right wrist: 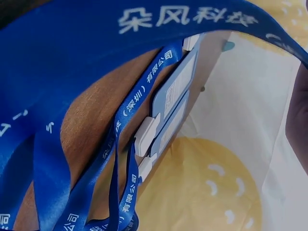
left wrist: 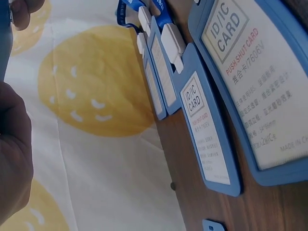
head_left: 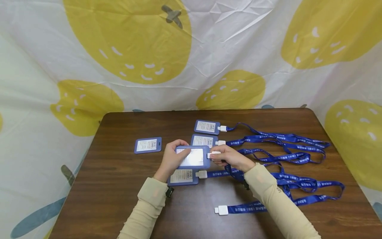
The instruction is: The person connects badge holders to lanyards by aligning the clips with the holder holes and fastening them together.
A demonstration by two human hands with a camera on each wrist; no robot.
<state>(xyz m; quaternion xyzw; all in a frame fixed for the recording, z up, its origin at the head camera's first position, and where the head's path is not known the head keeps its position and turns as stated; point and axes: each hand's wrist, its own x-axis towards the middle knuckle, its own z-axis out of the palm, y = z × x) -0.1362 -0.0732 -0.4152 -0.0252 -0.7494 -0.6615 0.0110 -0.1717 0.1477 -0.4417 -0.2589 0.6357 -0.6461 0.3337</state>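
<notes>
My left hand (head_left: 171,157) holds a blue card holder (head_left: 192,156) by its left end, with the thumb across its glossy front. At the holder's right end, my right hand (head_left: 232,156) pinches the white clip (head_left: 213,154) of a blue lanyard. The clip meets the slotted end; whether it is fastened cannot be seen. Partly beneath lies another card holder (head_left: 182,177), joined to a white clip (head_left: 201,174). In the left wrist view, the left hand (left wrist: 14,149) shows at the edge. Blue lanyard strap (right wrist: 187,21) crosses close to the right wrist camera.
Two clipped card holders (head_left: 206,126) lie behind the hands. A lone card holder (head_left: 148,145) lies at left on the brown table (head_left: 113,199). Tangled blue lanyards (head_left: 301,157) spread rightward. Near the front, a white clip (head_left: 222,210) ends one strap. A patterned cloth (head_left: 167,96) hangs behind.
</notes>
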